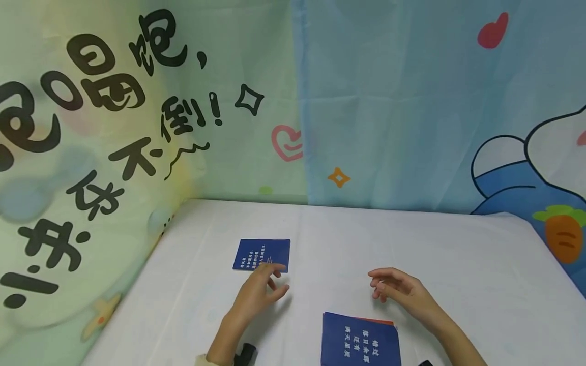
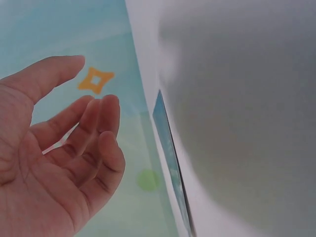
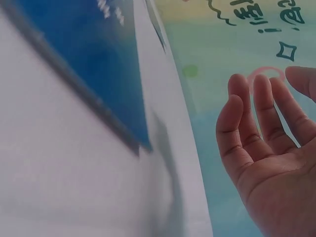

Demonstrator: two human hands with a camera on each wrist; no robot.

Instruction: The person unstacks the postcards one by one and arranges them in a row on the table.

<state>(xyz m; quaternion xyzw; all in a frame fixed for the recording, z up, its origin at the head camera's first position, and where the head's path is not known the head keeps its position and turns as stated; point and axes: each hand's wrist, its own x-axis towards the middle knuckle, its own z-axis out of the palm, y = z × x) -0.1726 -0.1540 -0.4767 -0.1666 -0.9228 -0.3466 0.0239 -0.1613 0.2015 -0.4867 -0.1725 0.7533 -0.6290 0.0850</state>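
Observation:
A dark blue card with white writing (image 1: 261,251) lies flat on the table, left of the middle. Over its near edge is my left hand (image 1: 258,297), fingers loosely bent and nothing in them; in the left wrist view the palm and fingers (image 2: 84,148) are bare, with the card's edge (image 2: 171,163) to the right. My right hand (image 1: 407,295) is held over the table, also holding nothing, its fingers relaxed. Nearest to it is a stack of blue cards (image 1: 336,340) at the front, the lower part cut off by the head view. A reddish edge (image 1: 377,322) sticks out beneath the top card.
A white cloth (image 1: 458,254) covers the table. Printed curtains (image 1: 389,101) stand along the back and left side, with black lettering on the left one. Dark wrist straps (image 1: 245,354) show at the bottom of the head view.

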